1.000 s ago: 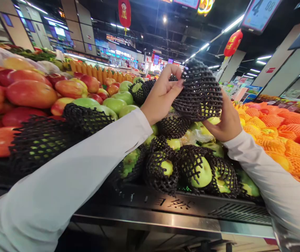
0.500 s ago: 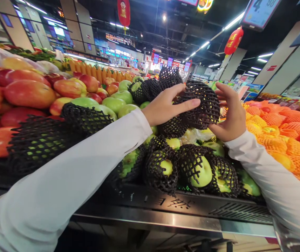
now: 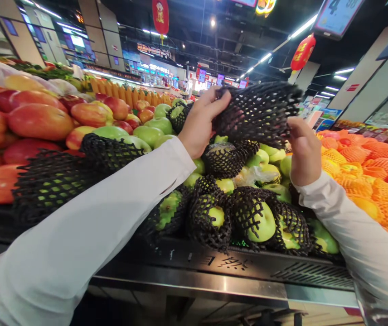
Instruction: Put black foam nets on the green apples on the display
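At the upper centre-right of the frame, a black foam net (image 3: 258, 111) stretches between both hands; half a second ago it was bunched, with the right hand's fingers spread. The left hand (image 3: 202, 120) now pinches its left end and the right hand (image 3: 303, 151) its lower right edge, which suggests two-handed control; whether it contains fruit cannot be told. Below, green apples (image 3: 262, 224), some netted, lie behind a dark display front (image 3: 265, 267). Red-and-yellow apples (image 3: 41, 122) fill the left; a red lantern (image 3: 303, 52) hangs at upper right.
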A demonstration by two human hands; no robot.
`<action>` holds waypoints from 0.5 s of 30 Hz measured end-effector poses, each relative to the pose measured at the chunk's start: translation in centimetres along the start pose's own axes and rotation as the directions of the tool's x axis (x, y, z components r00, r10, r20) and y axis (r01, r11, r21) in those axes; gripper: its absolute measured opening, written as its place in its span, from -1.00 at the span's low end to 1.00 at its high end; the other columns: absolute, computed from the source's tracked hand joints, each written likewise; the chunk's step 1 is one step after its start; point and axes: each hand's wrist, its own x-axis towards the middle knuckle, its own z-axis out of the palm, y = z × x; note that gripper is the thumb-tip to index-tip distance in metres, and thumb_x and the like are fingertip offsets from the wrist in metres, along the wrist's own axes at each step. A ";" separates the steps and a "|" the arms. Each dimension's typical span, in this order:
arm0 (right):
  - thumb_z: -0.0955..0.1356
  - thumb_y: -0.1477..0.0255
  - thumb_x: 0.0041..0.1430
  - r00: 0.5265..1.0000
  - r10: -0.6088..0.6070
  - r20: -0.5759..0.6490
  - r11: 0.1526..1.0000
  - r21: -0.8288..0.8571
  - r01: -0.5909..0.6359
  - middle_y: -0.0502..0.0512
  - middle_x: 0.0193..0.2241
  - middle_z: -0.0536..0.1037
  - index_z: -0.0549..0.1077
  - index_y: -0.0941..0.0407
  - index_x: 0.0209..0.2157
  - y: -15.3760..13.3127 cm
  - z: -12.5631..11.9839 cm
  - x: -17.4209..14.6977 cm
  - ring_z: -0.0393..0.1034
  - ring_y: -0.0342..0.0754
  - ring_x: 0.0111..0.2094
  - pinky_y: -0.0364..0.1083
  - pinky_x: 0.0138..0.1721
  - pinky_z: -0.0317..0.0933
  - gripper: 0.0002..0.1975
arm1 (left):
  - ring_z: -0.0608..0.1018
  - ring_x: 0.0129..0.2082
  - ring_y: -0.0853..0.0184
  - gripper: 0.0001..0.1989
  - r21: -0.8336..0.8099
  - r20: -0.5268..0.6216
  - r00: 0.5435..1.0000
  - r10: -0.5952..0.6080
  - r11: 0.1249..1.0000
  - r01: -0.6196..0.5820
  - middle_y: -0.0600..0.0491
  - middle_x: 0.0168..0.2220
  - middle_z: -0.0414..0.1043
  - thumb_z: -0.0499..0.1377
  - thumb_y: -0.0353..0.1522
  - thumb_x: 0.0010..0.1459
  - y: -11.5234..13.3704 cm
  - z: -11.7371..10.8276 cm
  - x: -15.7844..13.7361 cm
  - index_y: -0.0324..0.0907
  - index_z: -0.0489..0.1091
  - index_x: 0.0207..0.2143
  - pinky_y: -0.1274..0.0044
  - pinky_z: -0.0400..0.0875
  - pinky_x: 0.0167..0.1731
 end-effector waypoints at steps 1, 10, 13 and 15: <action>0.15 -0.05 0.31 0.998 0.069 -0.005 0.988 0.139 -0.068 0.11 -0.10 0.49 0.48 0.00 -0.05 0.1 0.2 0.1 0.42 0.00 -0.07 0.04 -0.05 0.36 -0.49 | 0.52 -0.05 0.35 -0.87 0.008 0.042 0.999 -0.031 0.999 0.031 0.11 -0.18 0.47 -0.03 -0.39 0.30 0.2 0.4 -0.3 -0.07 0.30 -0.23 0.40 0.50 -0.09; 0.38 0.09 0.17 0.901 0.325 0.288 0.846 0.337 -0.413 0.11 0.11 0.44 0.37 0.02 0.16 -0.3 0.2 0.3 0.41 0.02 0.10 0.09 0.18 0.36 -0.43 | 0.63 -0.16 0.31 -0.76 0.216 0.461 0.849 -0.260 0.960 0.177 0.09 -0.24 0.59 0.26 -0.44 0.16 1.1 1.1 -1.7 -0.11 0.52 -0.10 0.46 0.57 -0.17; 0.52 0.11 -0.04 0.877 0.258 0.404 0.845 0.346 -0.408 0.12 -0.14 0.57 0.51 0.09 -0.14 -0.2 0.3 -0.2 0.49 0.03 -0.10 0.11 0.00 0.45 -0.52 | 0.62 -0.22 0.31 -0.82 0.230 0.484 0.830 -0.277 0.956 0.184 0.07 -0.30 0.60 0.30 -0.39 0.15 0.8 1.0 -1.5 -0.13 0.55 -0.16 0.47 0.57 -0.23; 0.56 0.12 -0.11 0.876 0.304 0.374 0.838 0.333 -0.433 0.09 -0.32 0.58 0.50 0.12 -0.29 -0.1 0.1 -0.1 0.50 0.01 -0.25 0.12 -0.11 0.46 -0.56 | 0.62 -0.25 0.32 -0.86 0.248 0.419 0.870 -0.261 0.954 0.167 0.07 -0.34 0.59 0.29 -0.36 0.18 0.3 0.8 -1.1 -0.15 0.55 -0.19 0.49 0.56 -0.25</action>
